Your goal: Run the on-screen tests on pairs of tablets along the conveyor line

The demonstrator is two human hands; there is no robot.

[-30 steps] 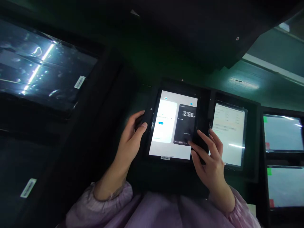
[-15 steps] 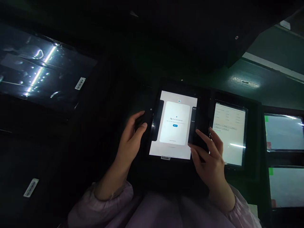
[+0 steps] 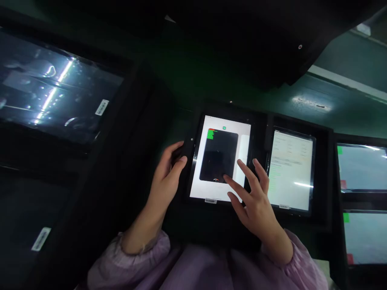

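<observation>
1. Glare (image 3: 54, 90) crosses a dark, glossy panel (image 3: 26, 86) with a barcode label (image 3: 102, 107); a second label (image 3: 41, 239) lies nearer the person.
2. The left hand (image 3: 167, 171) is at the left wall of a black tray (image 3: 260, 139), thumb and forefinger narrow on that wall. A dark gap separates the hand from the glossy panel.
3. The tablet (image 3: 208, 189) lies face up in this tray, slightly turned, its screen lit white. A dark card with green and red text fills the middle, a pale card shows at its right, and a barcode sticker (image 3: 211, 201) sits at the bottom edge. The black rim stands out all round.
4. The right hand (image 3: 256, 203) has its fingers spread wide over the tablet's lower right; one fingertip meets the dark card, though I cannot tell whether it presses.
5. Another lit tablet (image 3: 292, 173) lies in the adjoining tray (image 3: 323, 181), a dark margin at its right.
6. Two pale screens (image 3: 363, 169) with green and red corners stand at far right, below the green surface (image 3: 341, 108).
</observation>
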